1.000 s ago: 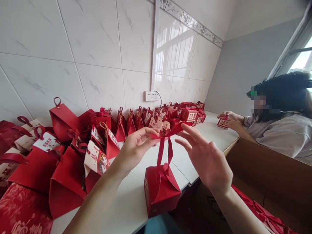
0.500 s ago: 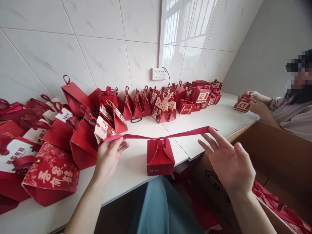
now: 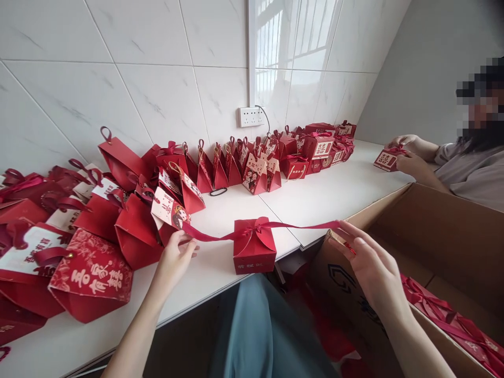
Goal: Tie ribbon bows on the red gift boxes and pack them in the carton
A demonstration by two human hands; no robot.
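Observation:
A small red gift box with curved top flaps stands at the front edge of the white table. A dark red ribbon is knotted at the middle of its top, its two ends stretched out sideways. My left hand pinches the left end of the ribbon, close to a cream and red box. Out to the right, past the table edge and over the carton, my right hand holds the other end between its fingers. Both ribbon ends sag slightly.
Many red gift boxes crowd the table's left side and back along the tiled wall. A large cardboard carton with ribboned red boxes stands at right. Beyond it a person holds a small red box. A black loop lies mid-table.
The ribbon has gone from nearly taut to slightly slack, and its knot sits lower against the box top. My right hand has turned and its fingers have closed more on the ribbon end.

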